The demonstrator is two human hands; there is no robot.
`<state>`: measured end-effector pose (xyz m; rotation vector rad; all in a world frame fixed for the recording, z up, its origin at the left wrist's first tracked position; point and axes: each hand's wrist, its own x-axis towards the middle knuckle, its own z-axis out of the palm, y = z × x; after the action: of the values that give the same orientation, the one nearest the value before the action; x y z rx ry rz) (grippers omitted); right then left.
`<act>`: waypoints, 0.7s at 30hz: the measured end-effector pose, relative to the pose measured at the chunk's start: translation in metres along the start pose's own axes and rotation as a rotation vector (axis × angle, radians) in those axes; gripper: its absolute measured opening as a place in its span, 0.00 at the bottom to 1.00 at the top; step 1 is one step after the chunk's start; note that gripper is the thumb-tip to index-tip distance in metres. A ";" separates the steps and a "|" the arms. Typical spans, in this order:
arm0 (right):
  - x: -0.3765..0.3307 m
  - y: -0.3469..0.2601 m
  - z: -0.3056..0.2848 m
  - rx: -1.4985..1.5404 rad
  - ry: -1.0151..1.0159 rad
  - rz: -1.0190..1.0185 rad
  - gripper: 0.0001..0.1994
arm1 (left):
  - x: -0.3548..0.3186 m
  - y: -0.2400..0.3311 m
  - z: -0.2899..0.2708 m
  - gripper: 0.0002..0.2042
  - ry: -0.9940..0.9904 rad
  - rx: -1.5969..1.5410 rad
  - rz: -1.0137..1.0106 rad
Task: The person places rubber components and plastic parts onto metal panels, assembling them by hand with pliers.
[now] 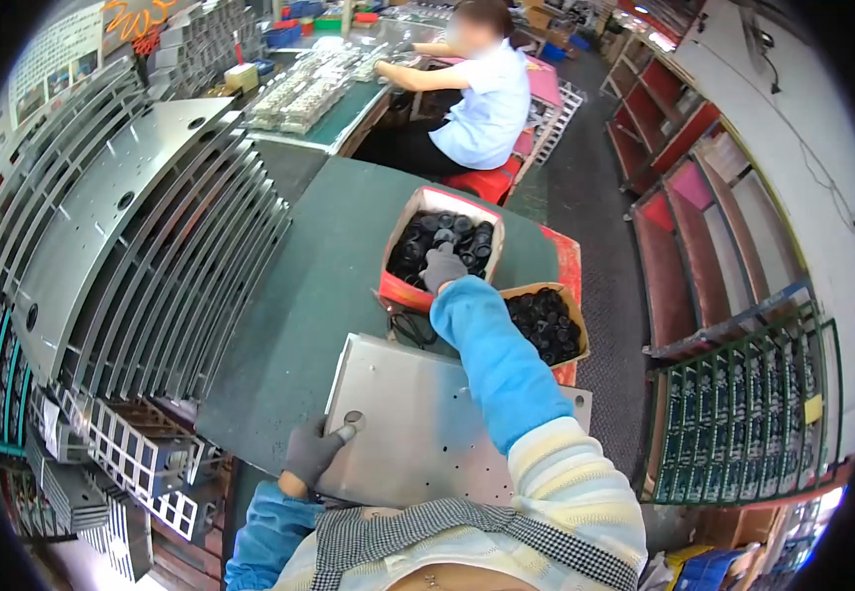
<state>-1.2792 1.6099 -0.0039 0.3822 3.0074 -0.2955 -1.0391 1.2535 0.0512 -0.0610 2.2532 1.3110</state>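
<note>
My left hand (315, 453), in a dark grey glove, grips the left edge of a flat sheet-metal panel (403, 419). Its thumb lies on top beside a round hole. The panel rests on the green table in front of me, with several small holes on its right part. My right arm, in a blue sleeve cover, stretches over the panel. The gloved right hand (442, 266) is down in a red-edged box (395, 283) full of round black plastic parts (462, 229). Its fingers are closed among them; what they hold is too hidden to make out.
A second carton (586, 340) of black parts (543, 320) sits to the right. Stacked metal panels (132, 207) stand upright at left. Across the table (280, 325), a seated person (486, 108) handles metal parts. Shelves (683, 256) and a rack of green circuit boards (742, 419) line the right side.
</note>
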 end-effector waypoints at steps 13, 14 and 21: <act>-0.059 0.017 -0.052 0.348 0.304 -0.032 0.16 | -0.002 0.009 -0.003 0.24 0.038 -0.029 0.009; -0.053 0.032 -0.048 0.381 0.243 -0.010 0.18 | -0.003 0.008 -0.001 0.24 0.040 -0.032 0.002; -0.019 0.018 -0.011 0.400 0.237 -0.114 0.18 | 0.000 -0.008 -0.006 0.27 0.032 0.018 -0.002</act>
<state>-1.2567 1.6248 0.0058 0.2923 3.1952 -0.9318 -1.0394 1.2448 0.0473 -0.0781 2.2907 1.2976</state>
